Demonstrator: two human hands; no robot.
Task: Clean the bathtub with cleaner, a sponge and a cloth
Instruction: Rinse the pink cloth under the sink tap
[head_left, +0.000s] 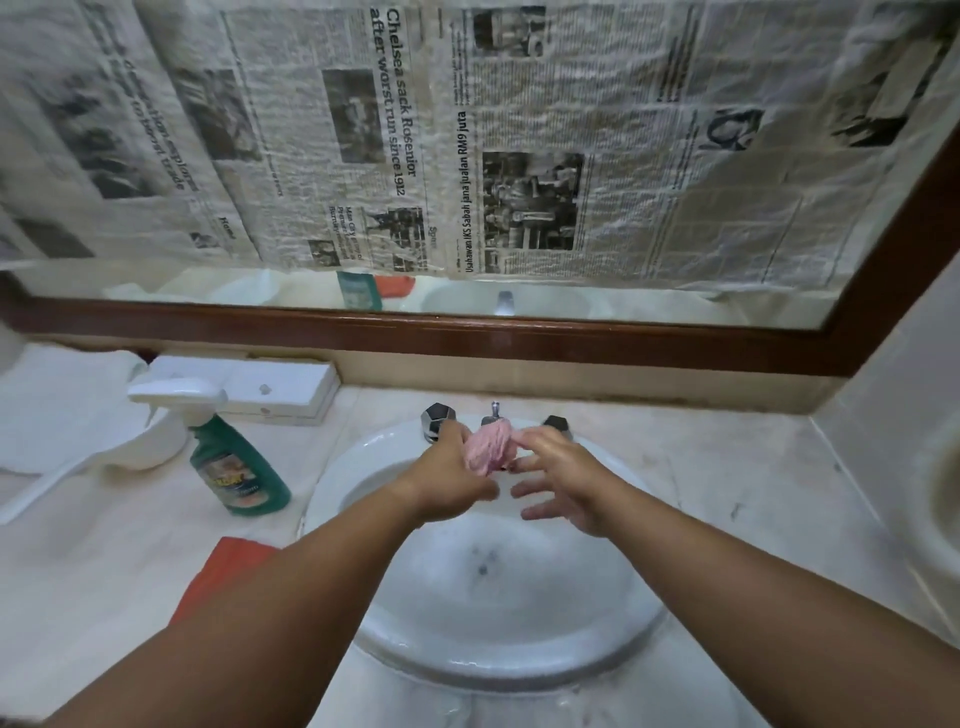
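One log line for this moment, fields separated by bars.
place: sink | left hand: grips pink cloth | right hand: open, touching pink cloth | spray bottle: on counter

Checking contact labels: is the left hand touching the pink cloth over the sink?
Touching. The head view shows the left hand gripping the bunched pink cloth. The cloth comes straight out of the hand's grip, with no gap between them.

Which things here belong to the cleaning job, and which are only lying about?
For the job: pink bunched cloth, gripped by the left hand, touched by the right hand; green plastic spray bottle with white trigger.
Lying about: white rectangular box; white fabric towel.
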